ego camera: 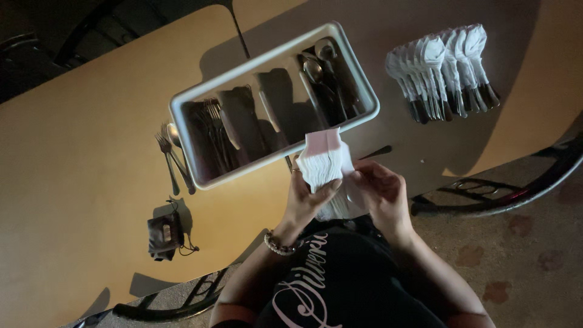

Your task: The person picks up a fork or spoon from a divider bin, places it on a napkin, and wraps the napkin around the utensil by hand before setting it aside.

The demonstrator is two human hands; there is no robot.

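- We see the left hand (306,197) gripping a stack of white napkins (323,163) just above the table edge.
- The right hand (379,193) pinches the stack's lower corner.
- A grey cutlery tray (182,103) lies just beyond.
- Napkin-wrapped cutlery bundles (442,70) lie farther right.
- A loose fork and spoon (172,159) rest left of the tray.

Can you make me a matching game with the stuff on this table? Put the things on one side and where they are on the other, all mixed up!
Things:
1. stack of napkins
2. wrapped cutlery bundles
3. loose fork and spoon
4. small dark pouch

Places:
A. lying left of the cutlery tray
B. in a row right of the tray
C. held in the left hand
D. alone near the table's front edge

Pairs: 1-C, 2-B, 3-A, 4-D
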